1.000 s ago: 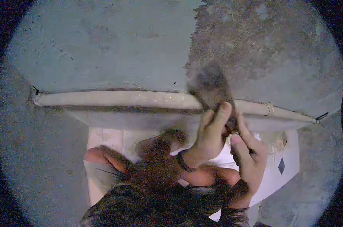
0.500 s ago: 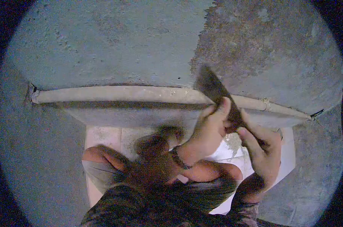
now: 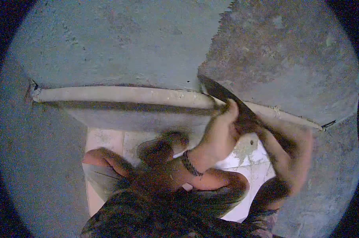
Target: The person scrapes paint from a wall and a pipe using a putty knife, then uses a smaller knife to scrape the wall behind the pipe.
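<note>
A dark, flat-bladed scraper slants across the pale pipe, its far end against the wall near the ragged border of the peeled patch. My left hand, with a dark bracelet at the wrist, is closed round the scraper's lower part, thumb lying along it. At the scraper's near end my right hand is closed too, smeared by motion; its fingertips are partly hidden behind the tool. The blue-green wall has a bare brownish patch to the right.
A pale pipe runs along the wall from the left corner to the right. My bent knees and a foot are below, on light floor tiles with debris. Side walls stand close at left and right.
The scraper tilts flatter, and its tip has moved slightly left and down. My right hand has swung right and outward; my left hand stays nearly in place.
</note>
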`<state>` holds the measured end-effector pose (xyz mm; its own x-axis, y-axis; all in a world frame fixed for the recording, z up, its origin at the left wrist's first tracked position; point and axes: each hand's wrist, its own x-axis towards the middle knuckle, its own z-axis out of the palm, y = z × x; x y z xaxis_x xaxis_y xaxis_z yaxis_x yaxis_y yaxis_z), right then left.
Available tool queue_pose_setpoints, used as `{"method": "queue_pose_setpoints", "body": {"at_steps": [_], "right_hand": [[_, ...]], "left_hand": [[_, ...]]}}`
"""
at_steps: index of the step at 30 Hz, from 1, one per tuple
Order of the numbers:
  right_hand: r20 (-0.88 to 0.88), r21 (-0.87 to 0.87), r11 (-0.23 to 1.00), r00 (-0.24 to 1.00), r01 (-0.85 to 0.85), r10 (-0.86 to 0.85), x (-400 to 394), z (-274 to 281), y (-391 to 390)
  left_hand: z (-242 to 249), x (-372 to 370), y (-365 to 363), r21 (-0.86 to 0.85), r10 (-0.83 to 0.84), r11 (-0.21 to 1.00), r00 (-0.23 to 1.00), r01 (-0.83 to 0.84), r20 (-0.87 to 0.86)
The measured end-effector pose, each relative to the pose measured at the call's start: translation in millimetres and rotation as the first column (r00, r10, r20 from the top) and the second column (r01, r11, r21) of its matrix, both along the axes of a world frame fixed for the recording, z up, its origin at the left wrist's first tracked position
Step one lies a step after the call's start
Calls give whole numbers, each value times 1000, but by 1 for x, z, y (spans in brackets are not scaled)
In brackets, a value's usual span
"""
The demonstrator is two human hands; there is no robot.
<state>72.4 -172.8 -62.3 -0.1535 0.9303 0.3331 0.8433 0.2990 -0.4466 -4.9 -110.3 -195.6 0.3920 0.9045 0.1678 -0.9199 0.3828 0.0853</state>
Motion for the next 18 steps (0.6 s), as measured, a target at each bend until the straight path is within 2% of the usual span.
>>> {"method": "queue_pose_setpoints", "body": {"at_steps": [1, 2, 4, 5, 7, 8, 10, 11, 12, 14, 15, 16, 17, 18], "right_hand": [[-84, -26, 1000, 996, 12, -14, -7, 4, 1], [-84, -23, 1000, 996, 8, -10, -2, 4, 3], [70, 59, 992, 992, -113, 109, 7, 2, 1], [66, 58, 992, 992, -112, 108, 7, 2, 0], [82, 145, 985, 993, -97, 85, 2, 10, -2], [83, 140, 986, 993, -93, 82, -4, 13, -2], [239, 64, 992, 967, -108, 90, -15, 20, 4], [237, 55, 982, 958, -182, 164, -13, 20, 5], [232, 58, 982, 959, -177, 160, -8, 19, 1], [84, 121, 972, 978, -201, 192, -7, 23, 0], [89, 115, 972, 977, -204, 195, -14, 22, 7], [215, 87, 974, 959, -208, 186, -23, 19, 17], [337, 66, 976, 925, -207, 174, -28, 19, 22], [336, 77, 975, 926, -207, 170, -25, 23, 16]], "left_hand": [[-3, -2, 4, 14, 97, 995, 993, -96, -63], [-3, 2, 4, 17, 101, 995, 993, -100, -62], [-2, 5, -1, -28, 53, 998, 998, -54, -14], [-4, 8, 0, -29, 53, 998, 998, -53, -17], [-5, 13, 3, 75, 54, 996, 996, -49, -69], [-5, 9, 4, 71, 50, 996, 996, -45, -68], [-1, -1, 7, 30, 114, 993, 993, -113, -28], [-1, -1, 3, -61, 73, 995, 997, -74, -20], [-4, 0, -2, -59, 69, 996, 997, -71, -24], [-4, -4, -2, 189, 55, 980, 996, -68, 72], [1, -3, -2, 85, 151, 986, 984, -143, -97], [3, -7, -3, 73, 146, 988, 985, -140, -95], [3, -14, -4, -30, 144, 989, 987, -146, -77], [4, -16, -5, -117, 149, 981, 987, -155, -61]]}}
